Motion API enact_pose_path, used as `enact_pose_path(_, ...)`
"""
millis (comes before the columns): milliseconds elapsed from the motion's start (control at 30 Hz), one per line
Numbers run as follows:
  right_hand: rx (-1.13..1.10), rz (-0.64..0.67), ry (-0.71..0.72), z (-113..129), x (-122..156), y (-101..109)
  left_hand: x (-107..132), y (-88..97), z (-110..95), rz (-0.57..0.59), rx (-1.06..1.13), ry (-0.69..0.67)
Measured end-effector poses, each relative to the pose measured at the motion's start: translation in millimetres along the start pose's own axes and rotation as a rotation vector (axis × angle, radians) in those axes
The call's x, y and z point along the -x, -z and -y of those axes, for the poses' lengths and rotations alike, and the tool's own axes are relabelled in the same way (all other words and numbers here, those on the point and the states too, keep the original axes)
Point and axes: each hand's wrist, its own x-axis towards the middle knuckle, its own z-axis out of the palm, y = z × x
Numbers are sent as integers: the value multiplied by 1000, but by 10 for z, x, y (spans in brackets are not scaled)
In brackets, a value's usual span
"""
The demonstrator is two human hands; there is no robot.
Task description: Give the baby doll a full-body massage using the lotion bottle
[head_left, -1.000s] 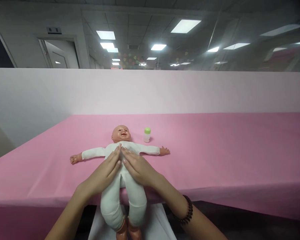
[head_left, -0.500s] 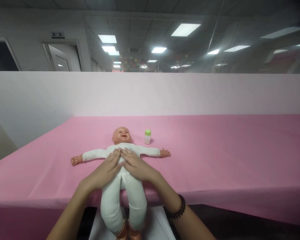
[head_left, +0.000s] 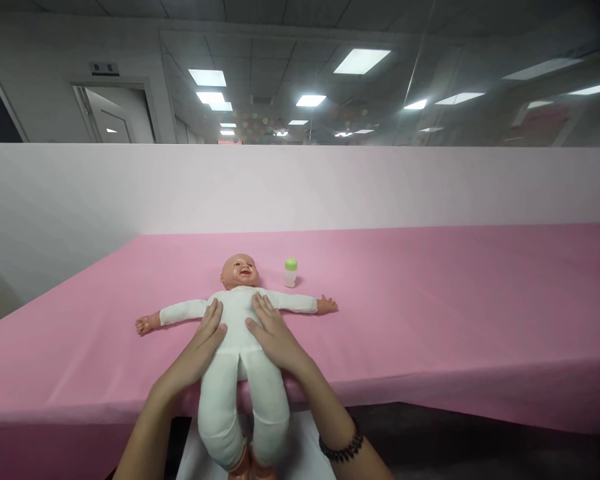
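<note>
A baby doll (head_left: pixel 237 327) in a white cloth suit lies face up on a pink-covered surface (head_left: pixel 430 313), its head pointing away from the camera, both arms stretched out to the sides and its legs hanging over the near edge. The person's 2 hands rest flat on the doll's torso: the left hand (head_left: pixel 203 343) along the doll's side nearest the left of the picture, the right hand (head_left: pixel 273 333) along the opposite side, with the middle of the white chest showing between them. Both hands lie open with the fingers extended and together, pressing on the cloth rather than closing around anything. A dark beaded bracelet (head_left: pixel 343 445) circles the right wrist. Just beyond the doll's outstretched arm on the right stands a small white bottle (head_left: pixel 291 273) with a green cap, upright and apart from the doll. A pale partition wall (head_left: pixel 380 187) runs along the far edge of the surface, and above it lit ceiling panels (head_left: pixel 361 60) and a doorway (head_left: pixel 115 115) are visible.
</note>
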Motion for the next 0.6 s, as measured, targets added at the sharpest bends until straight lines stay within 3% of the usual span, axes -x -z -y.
enact_pose_path(133, -77, -96, 115, 30, 34, -40, 44, 2, -75, 15, -76, -37)
enact_pose_path(300, -194, -71, 329, 119, 25, -33, 54, 22, -358, 103, -272, -153)
enact_pose_path(400, -183, -79, 323, 130, -9, -28, -28, -39, -406, 47, -330, -191)
enact_pose_path(600, 59, -50, 188, 91, -85, -68, -229, -137, -202, 14, -344, -246)
